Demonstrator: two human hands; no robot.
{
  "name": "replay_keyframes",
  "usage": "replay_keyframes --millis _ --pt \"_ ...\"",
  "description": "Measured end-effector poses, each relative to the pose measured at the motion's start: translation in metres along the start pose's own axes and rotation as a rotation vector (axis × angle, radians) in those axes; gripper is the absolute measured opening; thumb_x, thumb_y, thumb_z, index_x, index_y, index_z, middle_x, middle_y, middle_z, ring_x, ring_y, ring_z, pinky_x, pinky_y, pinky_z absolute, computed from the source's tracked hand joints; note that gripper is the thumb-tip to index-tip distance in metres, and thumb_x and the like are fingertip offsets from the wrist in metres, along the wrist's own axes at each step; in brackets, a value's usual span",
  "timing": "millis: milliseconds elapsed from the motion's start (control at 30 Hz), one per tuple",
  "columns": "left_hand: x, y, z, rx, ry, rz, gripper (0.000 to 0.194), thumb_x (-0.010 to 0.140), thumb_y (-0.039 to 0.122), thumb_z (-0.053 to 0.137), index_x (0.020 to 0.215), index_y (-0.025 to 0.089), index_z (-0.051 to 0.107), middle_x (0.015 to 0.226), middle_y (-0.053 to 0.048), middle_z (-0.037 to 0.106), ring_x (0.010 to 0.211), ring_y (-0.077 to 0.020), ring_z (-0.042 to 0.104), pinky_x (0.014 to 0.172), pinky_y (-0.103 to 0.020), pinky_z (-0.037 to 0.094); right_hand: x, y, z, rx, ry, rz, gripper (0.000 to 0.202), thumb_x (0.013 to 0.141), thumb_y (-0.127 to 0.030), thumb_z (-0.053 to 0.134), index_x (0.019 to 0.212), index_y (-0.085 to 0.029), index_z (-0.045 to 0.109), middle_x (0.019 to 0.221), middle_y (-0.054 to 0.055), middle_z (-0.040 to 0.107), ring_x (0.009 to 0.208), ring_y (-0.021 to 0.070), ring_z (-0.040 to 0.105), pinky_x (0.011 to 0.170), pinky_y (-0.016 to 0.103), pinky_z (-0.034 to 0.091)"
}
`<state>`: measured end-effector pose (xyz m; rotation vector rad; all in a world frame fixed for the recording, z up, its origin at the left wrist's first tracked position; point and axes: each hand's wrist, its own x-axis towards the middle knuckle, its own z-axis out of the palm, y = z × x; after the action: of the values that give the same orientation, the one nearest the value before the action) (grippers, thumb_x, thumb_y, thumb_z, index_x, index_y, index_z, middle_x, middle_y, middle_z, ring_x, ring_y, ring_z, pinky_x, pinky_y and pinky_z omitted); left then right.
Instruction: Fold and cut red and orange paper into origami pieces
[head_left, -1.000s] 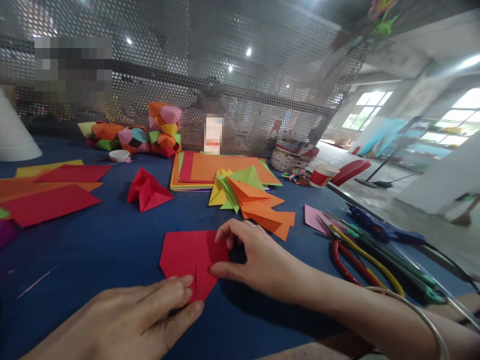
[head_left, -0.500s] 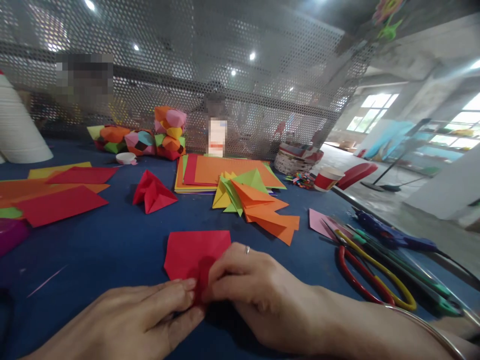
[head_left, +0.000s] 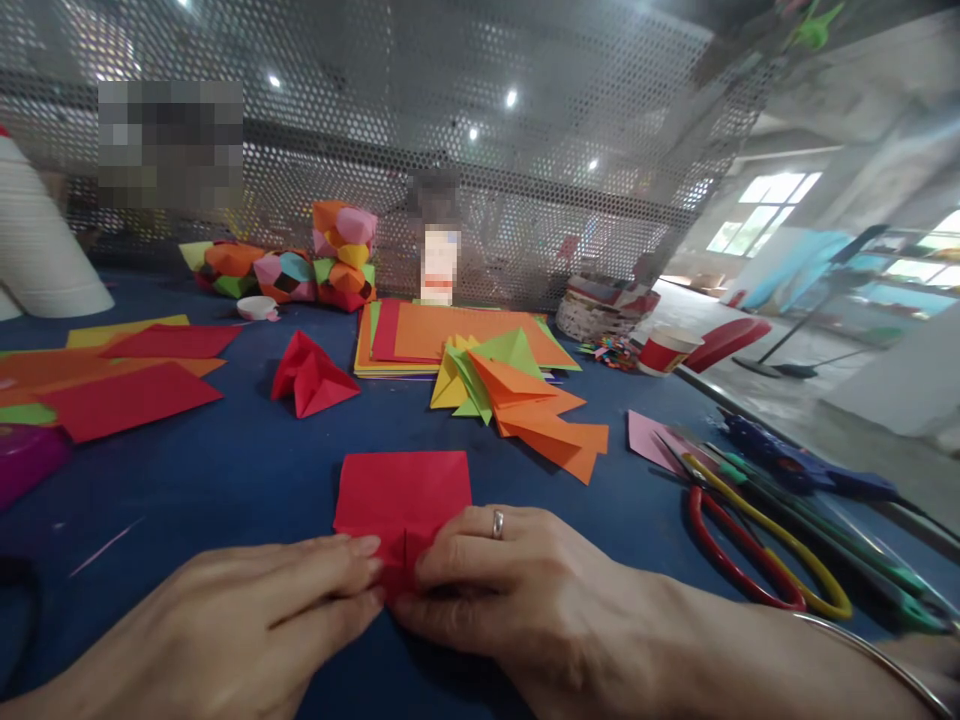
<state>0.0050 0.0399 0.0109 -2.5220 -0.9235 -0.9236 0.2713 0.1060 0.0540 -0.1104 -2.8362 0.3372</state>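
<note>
A sheet of red paper (head_left: 403, 485) lies on the blue tabletop before me, its near edge folded and a short slit or crease line showing at the middle. The near left corner is gripped under the fingertips of my left hand (head_left: 262, 610), which are pressed together. On the near right part, my right hand (head_left: 510, 570), with a ring on one finger, has its thumb and curled fingers closed on the fold. Beyond them stands a folded red paper piece (head_left: 311, 375). Folded orange pieces (head_left: 544, 400) lie nearby with green and yellow ones. My palms hide the paper's lower corners.
Scissors (head_left: 739, 550), a blue glue gun (head_left: 802, 460) and a pink paper (head_left: 652, 440) lie at right. Loose red paper (head_left: 135, 400) is at left. A stack of coloured sheets (head_left: 416, 335), a paper cup (head_left: 667, 350) and a woven basket (head_left: 604, 310) stand farther back.
My fingertips have moved slightly apart, and the fold at the near edge now lies flatter with its middle line showing. The view has shifted a little.
</note>
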Motion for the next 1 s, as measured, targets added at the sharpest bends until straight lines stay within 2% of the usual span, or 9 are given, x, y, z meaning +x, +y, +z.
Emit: replay_keyframes --millis 33,167,367,500,567,700,767,900,1000 --pt "-0.003 0.0 0.001 -0.016 0.046 -0.005 0.045 0.093 0.009 0.038 0.109 0.024 0.076 0.112 0.003 0.083 0.096 -0.0124 0.081 0.091 -0.02 0.063 0.0 0.0 0.0 -0.003 -0.009 0.005 0.033 0.104 -0.015 0.051 0.132 -0.008 0.067 0.117 0.011 0.076 0.105 0.0205 0.067 0.099 0.032 0.053" --pt "-0.013 -0.005 0.0 0.055 0.053 -0.084 0.047 0.09 0.002 0.044 0.121 0.023 0.072 0.124 0.004 0.08 0.11 -0.0145 0.077 0.105 -0.023 0.057 0.0 -0.001 -0.001 -0.014 -0.024 0.004 0.032 0.102 -0.019 0.057 0.131 -0.009 0.068 0.114 0.011 0.075 0.104 0.0212 0.068 0.096 0.033 0.054" --pt "-0.02 -0.014 0.002 0.28 -0.029 -0.032 0.044 0.09 0.004 0.038 0.115 0.017 0.072 0.109 -0.006 0.08 0.102 -0.0183 0.076 0.098 -0.028 0.06 -0.002 0.0 0.002 -0.002 0.017 0.01 0.031 0.102 -0.019 0.058 0.129 -0.011 0.069 0.117 0.013 0.075 0.106 0.0213 0.069 0.097 0.035 0.056" --pt "-0.014 -0.009 0.002 0.352 0.035 -0.063 0.039 0.091 0.005 0.041 0.111 0.015 0.073 0.116 -0.011 0.078 0.114 -0.0229 0.072 0.108 -0.035 0.055 -0.001 0.0 0.002 -0.008 0.029 0.017 0.029 0.101 -0.02 0.058 0.126 -0.013 0.071 0.115 0.012 0.076 0.105 0.0211 0.069 0.096 0.034 0.056" --pt "-0.007 -0.004 0.001 0.282 0.028 -0.025 0.038 0.092 0.009 0.044 0.116 0.018 0.073 0.119 -0.008 0.079 0.119 -0.0213 0.07 0.112 -0.033 0.052 0.0 -0.001 0.002 -0.021 0.039 0.013 0.027 0.1 -0.019 0.061 0.124 -0.012 0.072 0.113 0.01 0.076 0.103 0.0207 0.07 0.095 0.032 0.056" --pt "0.002 0.002 0.001 0.02 -0.056 0.079 0.042 0.099 0.029 0.045 0.133 0.026 0.068 0.108 -0.002 0.081 0.1 -0.0162 0.076 0.099 -0.024 0.058 0.0 -0.001 0.003 -0.04 0.097 0.0 0.029 0.1 -0.019 0.063 0.126 -0.012 0.071 0.119 0.011 0.075 0.105 0.0195 0.07 0.097 0.03 0.056" --pt "0.0 0.004 0.003 0.011 -0.039 0.067 0.043 0.099 0.032 0.045 0.136 0.026 0.067 0.108 -0.002 0.082 0.099 -0.0172 0.077 0.099 -0.025 0.059 0.0 -0.001 0.003 -0.041 0.109 0.001 0.029 0.1 -0.018 0.06 0.127 -0.012 0.071 0.121 0.011 0.075 0.105 0.0191 0.07 0.097 0.031 0.056" --pt "-0.012 0.002 0.006 0.169 -0.022 0.021 0.045 0.092 0.016 0.043 0.128 0.02 0.07 0.121 -0.005 0.08 0.111 -0.0182 0.075 0.104 -0.026 0.056 -0.001 -0.001 0.004 -0.033 0.067 0.022 0.028 0.102 -0.018 0.056 0.125 -0.013 0.071 0.116 0.012 0.075 0.102 0.0195 0.069 0.093 0.033 0.057" --pt "-0.014 0.0 0.006 0.277 -0.059 -0.01 0.051 0.083 0.004 0.041 0.123 0.016 0.071 0.12 -0.009 0.079 0.113 -0.0197 0.074 0.105 -0.028 0.056 -0.001 -0.002 0.003 -0.049 0.042 0.025 0.027 0.1 -0.022 0.063 0.124 -0.013 0.072 0.114 0.011 0.074 0.099 0.0195 0.069 0.091 0.033 0.057"
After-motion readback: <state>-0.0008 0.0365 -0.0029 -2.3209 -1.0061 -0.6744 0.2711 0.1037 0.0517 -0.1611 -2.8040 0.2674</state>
